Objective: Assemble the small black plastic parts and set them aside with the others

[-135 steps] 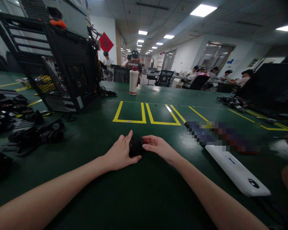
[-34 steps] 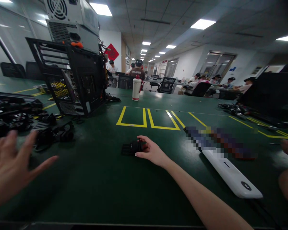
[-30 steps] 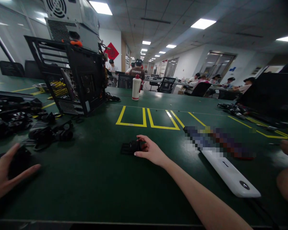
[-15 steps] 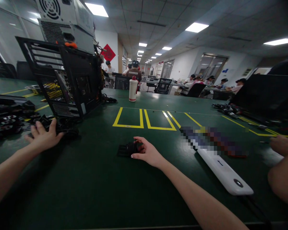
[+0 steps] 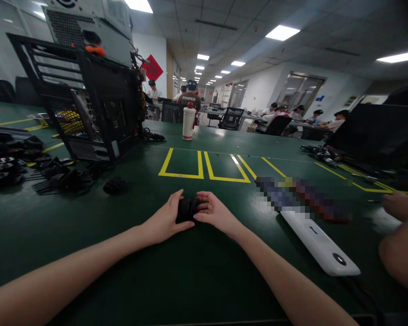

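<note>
Moved: since the frame half a second ago, the left hand (image 5: pixel 159 222) has left the dark pile and joined the right hand (image 5: pixel 221 214) near the middle.
Left hand: curved around the left side of a small black plastic part (image 5: pixel 186 211), thumb and fingers set wide apart.
Right hand: narrow, fingertips drawn together at the right side of the same part.
Part's place: between both hands, towards the near edge of the green table (image 5: pixel 177 276); its finer shape is too dark to tell.
Table, left: a jumbled pile of black plastic parts (image 5: pixel 63 175), with a rounded black piece (image 5: pixel 115 185) just beside it; behind, an open black metal computer case (image 5: pixel 114 108).
Table, right: a long white plastic device (image 5: pixel 321 244), lying slantwise; another person's hand (image 5: pixel 399 206) at the right edge.
Beyond the hands: yellow tape outlines (image 5: pixel 182 175), then an upright white bottle with red trim (image 5: pixel 188 124).
</note>
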